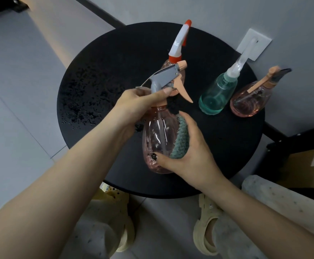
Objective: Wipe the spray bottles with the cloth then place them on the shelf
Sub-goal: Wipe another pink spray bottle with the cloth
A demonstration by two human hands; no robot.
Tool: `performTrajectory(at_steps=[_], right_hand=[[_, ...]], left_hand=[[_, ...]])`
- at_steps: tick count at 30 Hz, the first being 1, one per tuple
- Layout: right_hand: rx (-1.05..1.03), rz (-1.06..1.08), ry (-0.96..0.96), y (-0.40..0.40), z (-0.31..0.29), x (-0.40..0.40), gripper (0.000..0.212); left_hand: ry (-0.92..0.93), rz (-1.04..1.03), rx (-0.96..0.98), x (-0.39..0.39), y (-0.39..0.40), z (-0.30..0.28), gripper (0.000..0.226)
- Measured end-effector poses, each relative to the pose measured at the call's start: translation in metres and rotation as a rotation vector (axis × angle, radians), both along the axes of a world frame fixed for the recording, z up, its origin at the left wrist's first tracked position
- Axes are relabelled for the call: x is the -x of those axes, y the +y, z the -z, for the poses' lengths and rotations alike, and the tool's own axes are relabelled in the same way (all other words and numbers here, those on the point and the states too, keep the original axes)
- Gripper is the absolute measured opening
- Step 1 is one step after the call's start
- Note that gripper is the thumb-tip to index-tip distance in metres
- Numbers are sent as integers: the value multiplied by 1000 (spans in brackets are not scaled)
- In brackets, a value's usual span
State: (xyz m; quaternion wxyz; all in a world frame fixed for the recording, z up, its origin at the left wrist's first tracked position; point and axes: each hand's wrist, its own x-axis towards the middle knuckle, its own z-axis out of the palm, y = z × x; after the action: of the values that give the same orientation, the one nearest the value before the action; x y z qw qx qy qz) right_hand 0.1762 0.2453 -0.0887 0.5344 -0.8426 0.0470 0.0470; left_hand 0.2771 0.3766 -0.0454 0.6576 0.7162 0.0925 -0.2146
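Fingers (166, 90) of the left hand (133, 101) curled round the narrow neck just under the grey-and-peach trigger head, pinching the clear pink plastic spray bottle (159, 135) there, likely so the rounded body stays bare for wiping. Held tilted above the near part of the round black matte table (227, 146), base toward the viewer, apparently not resting on the top. Right hand (186, 154) cupped against the right flank of that bottle, fingers wrapped behind and thumb across the lower front, gripping the grey-green knitted cloth (180, 139) pressed between palm and plastic; ribbed, soft weave, suited to following the smooth bulging curve. Inside the bottle, a thin dip tube and a few droplets or flecks; exact nature hard to tell. Three more waiting farther back: a pink-bodied bottle with a tall white-and-orange sprayer (178, 43) at the far middle, partly hidden behind the held trigger; a teal translucent bottle with a frosted clear sprayer (217, 94) to the right; a pink translucent bottle with a peach-and-dark trigger (251, 98) at the far right edge, well apart from the hands. Water beads scattered across the left of the tabletop, glossy on the dull surface. A white wall plate (254, 43) behind, pale floor tiles (21, 109) on the left, cream clogs (206, 230) below. No shelf in view, so placing looks some way off; wiping of this first bottle seemingly under way.
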Motion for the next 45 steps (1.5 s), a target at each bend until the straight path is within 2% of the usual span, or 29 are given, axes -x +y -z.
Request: performTrajectory(at_steps=[4,6,11,14,16,19,21,27,31,33,37,39,41,45], right_hand=[[77,-29,-69,1,-1,2,100],[187,-91,-212,-2,-4,2,91],[592,-345,-580,-5,-10,2,64],[763,-532,-775,-7,-10,1,41],[844,-655,-850,-11,-8,0,35],[880,-756,-859,-17,-8,-2,41],[820,-711,-817,-19,-9,-4,41],[346,-397,-488,-16,-16,-8,44],[113,-236,-426,-14,-23,-11,43],[160,-241,-456,-14,-23,-10,44],[646,-496,-702,-18,-14,-6,44],[800,-614,-805,-20,-11,-4,39],[846,-657,-859,-21,-12,-4,34],[828,-656,-882,-22,-17,-4,31]], left_hand=[[28,-115,13,6,1,-2,24],[15,-158,67,6,1,-7,18],[13,-241,142,2,5,-16,21],[9,-243,107,-2,6,-15,17],[1,-221,57,-2,4,-15,15],[-9,-138,32,1,0,-17,15],[-10,-102,29,1,0,-17,15],[2,21,35,0,2,-12,14],[41,23,86,-2,5,-11,14],[39,-7,87,-3,5,-11,15],[-26,-66,63,-4,8,-12,31],[-68,-93,52,-6,10,-12,36],[-108,-114,54,-6,11,-13,35],[-127,-61,51,-7,9,-15,15]])
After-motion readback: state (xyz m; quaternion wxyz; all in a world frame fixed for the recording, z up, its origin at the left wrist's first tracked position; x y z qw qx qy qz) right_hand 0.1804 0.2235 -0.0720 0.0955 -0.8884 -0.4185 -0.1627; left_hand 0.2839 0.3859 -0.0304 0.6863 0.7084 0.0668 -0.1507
